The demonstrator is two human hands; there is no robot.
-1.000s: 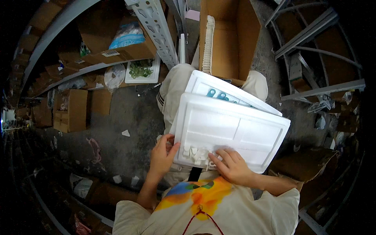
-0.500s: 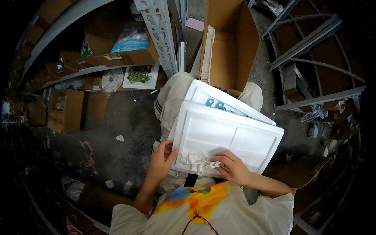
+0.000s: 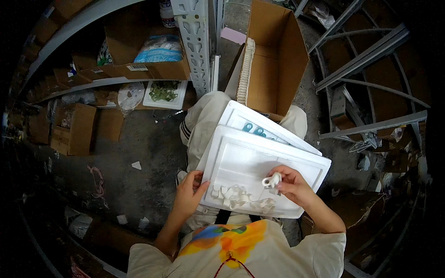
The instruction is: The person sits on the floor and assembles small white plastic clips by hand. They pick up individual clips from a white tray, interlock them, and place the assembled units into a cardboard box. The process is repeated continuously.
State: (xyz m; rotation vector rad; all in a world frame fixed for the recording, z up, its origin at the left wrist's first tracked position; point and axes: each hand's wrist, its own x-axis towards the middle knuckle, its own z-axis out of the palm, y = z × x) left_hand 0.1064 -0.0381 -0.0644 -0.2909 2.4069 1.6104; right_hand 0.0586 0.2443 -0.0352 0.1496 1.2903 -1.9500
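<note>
A shallow white foam tray [image 3: 241, 157] lies across my lap. My left hand [image 3: 187, 192] is closed on its left edge, thumb on the rim. Along the tray's near side lies a pile of small white plastic pieces [image 3: 236, 197]. Above the tray's right half, my right hand [image 3: 296, 186] pinches a white plastic ring piece [image 3: 271, 180]; its ring end points left. Underneath sits a second white tray [image 3: 232, 110], turned at an angle, with teal ring-ended pieces [image 3: 259, 132] showing along its exposed strip.
Beyond my knees stands a tall open cardboard box [image 3: 287, 69] with a row of white pieces [image 3: 245, 69] along its left side. Metal shelving [image 3: 192, 41] holding boxes rises at left, and a rack [image 3: 366, 55] at right. A tray of green pieces [image 3: 164, 91] sits at the left shelf.
My right hand has lifted off the pile, moving up and right with the white ring piece. The pile is spread further right along the tray. My left hand keeps its hold.
</note>
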